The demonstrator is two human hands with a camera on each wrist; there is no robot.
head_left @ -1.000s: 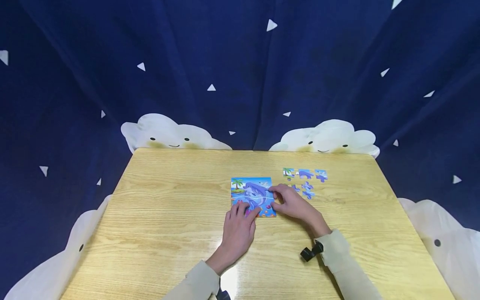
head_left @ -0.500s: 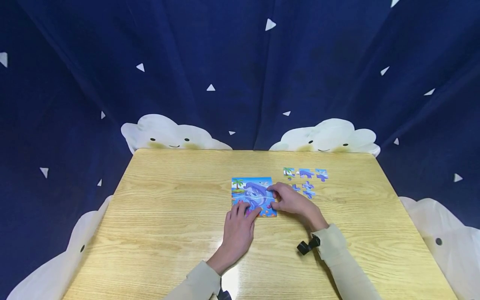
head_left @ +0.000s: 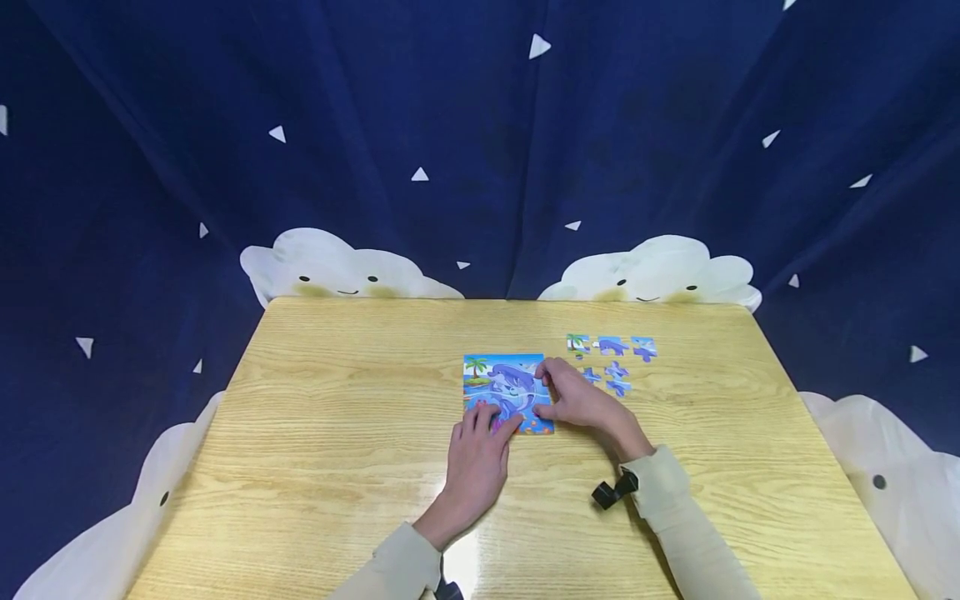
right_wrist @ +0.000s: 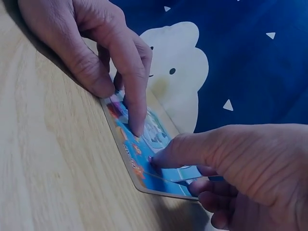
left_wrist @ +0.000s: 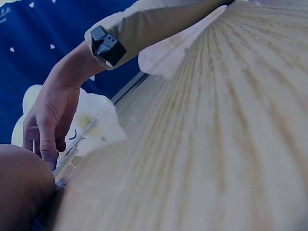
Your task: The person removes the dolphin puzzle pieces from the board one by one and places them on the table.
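Observation:
A square dolphin jigsaw puzzle board lies flat on the table. My left hand rests on its lower left part, fingertips on the picture; in the right wrist view one finger presses on the board and the thumb sits at its edge. My right hand is at the board's right side. In the right wrist view its thumb and fingers pinch a blue puzzle piece over the board, its near edge slightly raised. The fingers partly hide this piece. The left wrist view shows the right hand beyond the left.
Several loose puzzle pieces lie right of the board, among them a palm tree piece, a dolphin piece and a blue-purple piece. The wooden table backs onto a dark blue curtain with white clouds.
The right hand has shifted slightly left over the board, its thumb further onto the picture and its index finger slightly higher. The left hand stays where it was.

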